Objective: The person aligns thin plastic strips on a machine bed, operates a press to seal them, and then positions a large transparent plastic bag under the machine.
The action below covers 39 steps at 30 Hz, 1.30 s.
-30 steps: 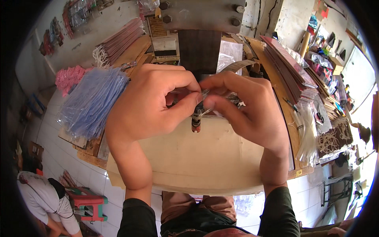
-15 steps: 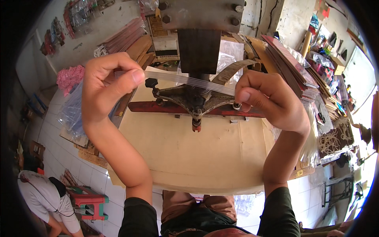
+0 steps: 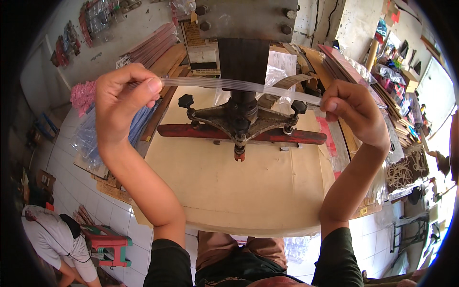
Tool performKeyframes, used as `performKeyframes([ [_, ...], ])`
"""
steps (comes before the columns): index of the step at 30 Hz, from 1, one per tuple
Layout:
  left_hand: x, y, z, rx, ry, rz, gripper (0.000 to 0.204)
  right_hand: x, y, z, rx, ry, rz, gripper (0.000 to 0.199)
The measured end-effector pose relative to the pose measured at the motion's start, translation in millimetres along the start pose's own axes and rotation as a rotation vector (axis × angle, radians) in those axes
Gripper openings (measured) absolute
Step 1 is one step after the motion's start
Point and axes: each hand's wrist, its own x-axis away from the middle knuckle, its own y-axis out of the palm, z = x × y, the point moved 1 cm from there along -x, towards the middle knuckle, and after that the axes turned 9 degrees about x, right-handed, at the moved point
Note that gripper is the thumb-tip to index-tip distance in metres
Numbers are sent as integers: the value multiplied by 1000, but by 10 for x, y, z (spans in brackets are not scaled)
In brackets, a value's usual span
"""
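In the head view, a clear plastic strip (image 3: 239, 86) is held stretched and level above the tan surface (image 3: 248, 191), in front of the press column (image 3: 243, 60). One end is pinched shut in the left hand (image 3: 122, 103), the other in the fingers (image 3: 334, 106) of the right hand (image 3: 356, 112). The strip appears to be at the straightening step; lowering it toward the iron clamp base (image 3: 241, 124) would call for even tension.

Two hands, left grip (image 3: 125, 98) and right grip (image 3: 353, 111), pinch one clear plastic strip (image 3: 229, 85) between them; beneath it one iron press (image 3: 244, 122) with four black knobs on one desk (image 3: 248, 191); below the left grip, one stool (image 3: 107, 244).
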Motion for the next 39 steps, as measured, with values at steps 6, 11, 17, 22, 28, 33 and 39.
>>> performKeyframes([
  [6, -125, 102, -104, 204, 95, -18, 14, -64, 10, 139, -89, -101, 101, 18],
  [11, -245, 272, -221, 936, 119, -163, 11, -144, 71, 253, -516, -283, -9, 20],
  [17, -330, 137, -488, 1355, 66, -215, 18, -267, 156, 340, -819, -574, -64, 31],
  [22, -309, 307, -363, 1343, 61, -116, 34, -396, 169, 562, -1044, -646, -39, 36],
  [28, -317, 392, -455, 1112, 89, 1, 35, -469, 452, 274, -1189, -432, 246, 27],
  [33, -293, 490, -438, 762, -26, 8, 36, -508, 437, 333, -1132, -457, 138, 25],
  [39, -276, 655, -336, 566, -106, -58, 39, -446, 475, 192, -975, -262, 341, 24],
])
